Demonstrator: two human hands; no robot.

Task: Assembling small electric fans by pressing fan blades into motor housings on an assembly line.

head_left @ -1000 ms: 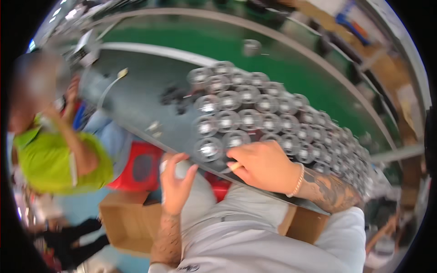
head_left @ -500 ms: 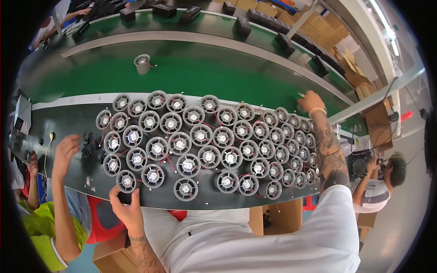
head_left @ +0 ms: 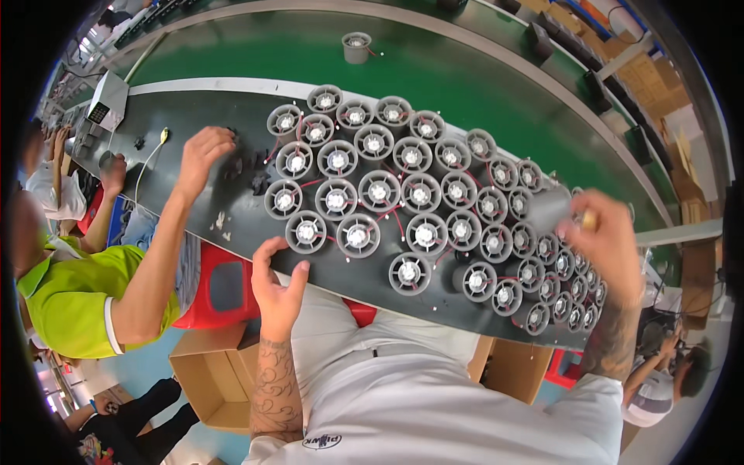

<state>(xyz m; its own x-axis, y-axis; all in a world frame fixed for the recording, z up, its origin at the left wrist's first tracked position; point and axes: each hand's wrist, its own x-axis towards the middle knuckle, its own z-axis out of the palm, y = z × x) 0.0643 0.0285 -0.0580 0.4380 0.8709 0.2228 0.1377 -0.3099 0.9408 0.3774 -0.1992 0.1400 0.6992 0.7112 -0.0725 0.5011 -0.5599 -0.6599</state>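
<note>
Many grey, cup-shaped fan housings [head_left: 379, 191] with spoked tops, white centres and thin red wires stand close together on the dark table. My right hand [head_left: 608, 236] is closed on one grey fan housing [head_left: 549, 208], tilted on its side above the right part of the group and blurred by motion. At the table's near edge is my left hand [head_left: 277, 291], its thumb and forefinger spread with nothing between them. Its fingertips are just below the nearest left fan housing [head_left: 306, 231].
Beyond the table runs a green conveyor belt [head_left: 256, 58] carrying a lone grey cup [head_left: 356, 49]. At my left, a co-worker's hand [head_left: 205, 159] reaches over small black parts [head_left: 260, 183]. A cardboard box [head_left: 221, 384] stands below, beside a red stool [head_left: 213, 291].
The view has swung, so the table sits further right and tilted. My right hand has come back from the belt side over the housings with one in it. My left hand has parted from the near housing.
</note>
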